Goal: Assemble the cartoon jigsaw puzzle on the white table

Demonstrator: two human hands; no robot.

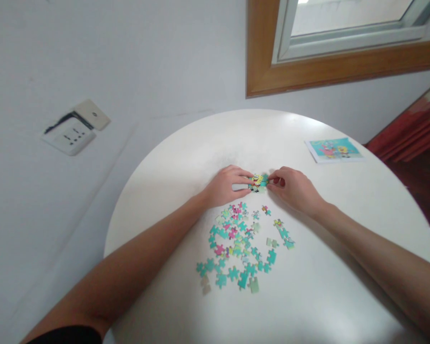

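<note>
A small joined block of jigsaw puzzle (258,183) with a yellow cartoon face lies on the table between my hands. My left hand (226,186) rests at its left side, fingers stretched out and apart, the fingertips touching its edge. At the right edge my right hand (294,190) is closed in a pinch on a puzzle piece (268,180), mostly covered by the fingers. Nearer to me spreads a heap of loose puzzle pieces (236,241) in teal, pink and pale green. To its right, several pieces form a slanting joined strip (284,234).
On the round white table (157,177), a picture sheet (334,150) with cartoon figures lies at the far right. Behind the table are a white wall with a socket (69,136) and a wood-framed window (260,52). Red cloth (412,129) hangs at the right.
</note>
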